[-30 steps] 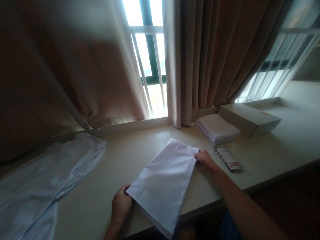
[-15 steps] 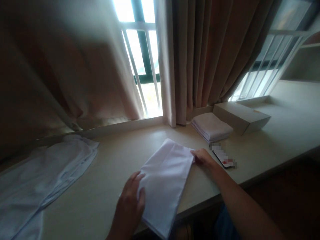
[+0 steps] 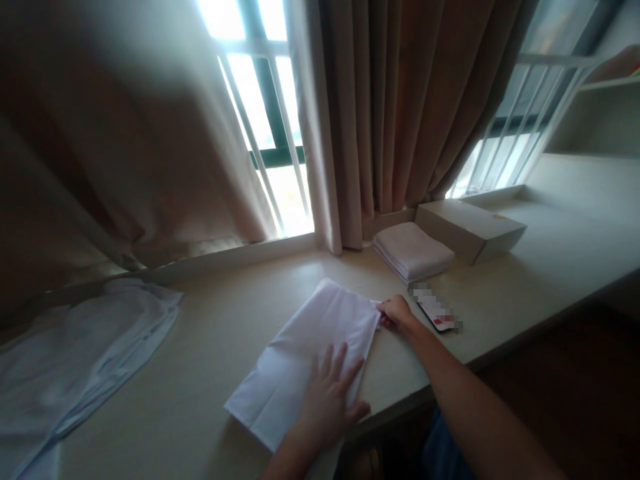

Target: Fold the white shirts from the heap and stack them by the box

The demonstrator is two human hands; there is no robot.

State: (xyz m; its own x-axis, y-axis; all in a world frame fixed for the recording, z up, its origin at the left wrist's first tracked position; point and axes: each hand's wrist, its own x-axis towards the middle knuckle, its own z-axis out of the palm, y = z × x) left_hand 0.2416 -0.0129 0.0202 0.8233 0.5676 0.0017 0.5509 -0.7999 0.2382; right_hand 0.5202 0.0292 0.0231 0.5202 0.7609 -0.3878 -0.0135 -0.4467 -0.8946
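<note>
A folded white cloth [image 3: 295,350] lies in front of me on the pale tabletop [image 3: 150,393], its near end reaching toward the table's front edge. My left hand [image 3: 330,393] rests flat on top of the cloth with its fingers spread. At the cloth's far right corner, my right hand [image 3: 395,312] pinches the edge between thumb and fingers. Part of the cloth's near right side is hidden under my left hand and forearm.
A neat stack of folded white cloth [image 3: 413,252] sits at the back beside a pale box [image 3: 473,230]. Nearer lies a phone-like flat object [image 3: 435,309], partly blurred out. Loose white cloth [image 3: 95,347] spreads at the left. Brown curtains [image 3: 400,100] hang along the back.
My left hand has moved from the cloth's left edge to lie flat on top of it. The cloth's near end has swung left. My right hand still holds the corner.
</note>
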